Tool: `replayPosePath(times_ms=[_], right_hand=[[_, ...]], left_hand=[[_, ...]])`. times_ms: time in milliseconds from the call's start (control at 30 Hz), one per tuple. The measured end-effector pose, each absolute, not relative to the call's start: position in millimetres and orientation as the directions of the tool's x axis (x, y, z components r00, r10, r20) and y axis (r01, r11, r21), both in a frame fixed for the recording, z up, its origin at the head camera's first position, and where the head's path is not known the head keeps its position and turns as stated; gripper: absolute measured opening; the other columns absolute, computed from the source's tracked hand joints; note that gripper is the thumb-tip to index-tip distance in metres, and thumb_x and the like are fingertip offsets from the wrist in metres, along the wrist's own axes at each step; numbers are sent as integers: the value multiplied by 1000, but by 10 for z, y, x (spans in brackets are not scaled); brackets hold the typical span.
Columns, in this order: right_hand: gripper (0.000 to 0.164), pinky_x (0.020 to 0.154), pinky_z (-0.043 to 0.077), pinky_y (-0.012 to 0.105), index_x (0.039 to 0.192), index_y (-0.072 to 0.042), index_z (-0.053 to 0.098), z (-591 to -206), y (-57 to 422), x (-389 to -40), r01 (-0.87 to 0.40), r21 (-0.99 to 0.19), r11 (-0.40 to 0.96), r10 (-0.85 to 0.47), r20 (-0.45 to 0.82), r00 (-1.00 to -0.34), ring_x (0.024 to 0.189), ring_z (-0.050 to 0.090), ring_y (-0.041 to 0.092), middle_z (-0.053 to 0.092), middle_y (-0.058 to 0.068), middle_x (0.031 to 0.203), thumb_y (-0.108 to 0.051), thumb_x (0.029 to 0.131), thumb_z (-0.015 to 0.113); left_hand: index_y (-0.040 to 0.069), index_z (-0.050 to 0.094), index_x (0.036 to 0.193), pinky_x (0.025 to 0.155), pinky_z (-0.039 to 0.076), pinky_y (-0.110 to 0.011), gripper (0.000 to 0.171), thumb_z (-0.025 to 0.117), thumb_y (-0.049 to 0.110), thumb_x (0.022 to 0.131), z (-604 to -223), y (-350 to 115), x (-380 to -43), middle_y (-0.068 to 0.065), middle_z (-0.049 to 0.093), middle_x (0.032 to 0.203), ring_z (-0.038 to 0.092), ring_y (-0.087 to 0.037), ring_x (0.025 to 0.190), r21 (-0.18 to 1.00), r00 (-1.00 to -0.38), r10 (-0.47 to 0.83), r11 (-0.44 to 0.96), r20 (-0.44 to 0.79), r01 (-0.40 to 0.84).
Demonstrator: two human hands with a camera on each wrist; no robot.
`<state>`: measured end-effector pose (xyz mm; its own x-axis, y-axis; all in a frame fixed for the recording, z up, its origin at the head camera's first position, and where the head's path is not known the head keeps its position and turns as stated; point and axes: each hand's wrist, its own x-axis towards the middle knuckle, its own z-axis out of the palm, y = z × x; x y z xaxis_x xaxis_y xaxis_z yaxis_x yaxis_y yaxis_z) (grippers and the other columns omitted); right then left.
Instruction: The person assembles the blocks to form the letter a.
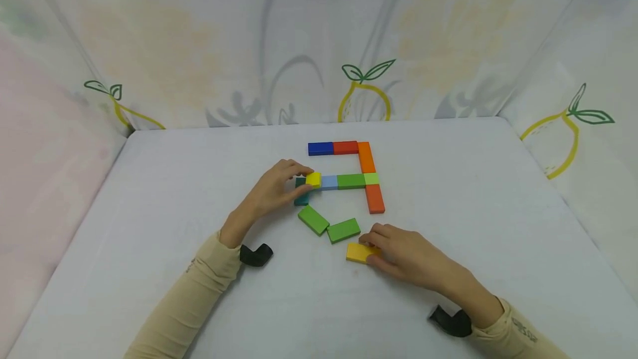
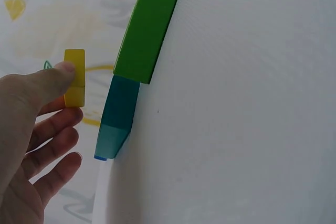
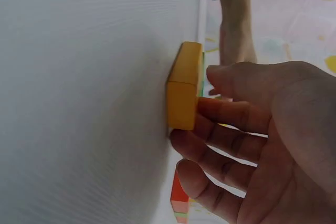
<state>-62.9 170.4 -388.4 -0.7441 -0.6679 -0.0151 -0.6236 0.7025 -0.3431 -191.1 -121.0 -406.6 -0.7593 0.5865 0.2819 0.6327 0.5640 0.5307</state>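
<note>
yellow block (image 2: 74, 77): smooth painted finish, slight sheen, pinched by left hand (image 1: 271, 188)
orange-yellow block (image 3: 184, 85): matt, even paint (looks like wood) under right hand (image 1: 406, 254)
table (image 1: 448, 193): white cloth, fine weave
backdrop (image 1: 199, 43): thin printed fabric, soft folds
</note>
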Motion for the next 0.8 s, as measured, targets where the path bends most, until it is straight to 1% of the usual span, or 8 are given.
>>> replayPosePath(times_ms=[133, 200, 433, 533, 800], right_hand=[[33, 71, 49, 19, 113, -15, 63, -3907, 1701, -620, -620, -324, 714, -660, -18, -751, 83, 49, 2, 57, -9, 97, -33, 86, 68], [34, 70, 49, 20, 112, -15, 63, -3908, 1699, -617, -619, -318, 718, -659, -23, -752, 83, 48, 2, 56, -9, 96, -34, 85, 69], [32, 71, 52, 21, 108, -14, 65, -3889, 1700, -615, -606, -298, 737, -643, -36, -765, 82, 52, 4, 60, -7, 96, -29, 81, 74], [31, 72, 53, 22, 106, -12, 66, -3884, 1713, -619, -607, -295, 738, -641, -26, -767, 81, 53, 5, 61, -5, 96, -27, 80, 75], [30, 67, 50, 20, 103, -14, 65, -3905, 1765, -649, -595, -277, 754, -622, -10, -783, 75, 48, 2, 61, -7, 93, -27, 78, 75]], left_hand=[[10, 65, 116, 91, 48, -34, 33, 71, 20, 85, -4061, -1175, -1898, -3, 66, 107, 55, -17, 102, 517, -748, 598, 561, 288, 647], [10, 65, 116, 92, 48, -34, 34, 71, 20, 85, -4060, -1162, -1891, -3, 65, 108, 54, -17, 102, 509, -747, 602, 566, 283, 649], [10, 65, 116, 91, 48, -36, 34, 71, 22, 85, -4051, -1109, -1866, -4, 65, 110, 56, -19, 101, 482, -736, 613, 571, 287, 664], [10, 65, 116, 89, 49, -35, 34, 71, 22, 85, -4053, -1087, -1854, -4, 65, 110, 57, -18, 98, 495, -731, 622, 559, 281, 665], [9, 65, 116, 88, 50, -33, 33, 70, 20, 86, -4063, -1026, -1817, -3, 64, 108, 56, -16, 96, 530, -713, 646, 518, 273, 672]])
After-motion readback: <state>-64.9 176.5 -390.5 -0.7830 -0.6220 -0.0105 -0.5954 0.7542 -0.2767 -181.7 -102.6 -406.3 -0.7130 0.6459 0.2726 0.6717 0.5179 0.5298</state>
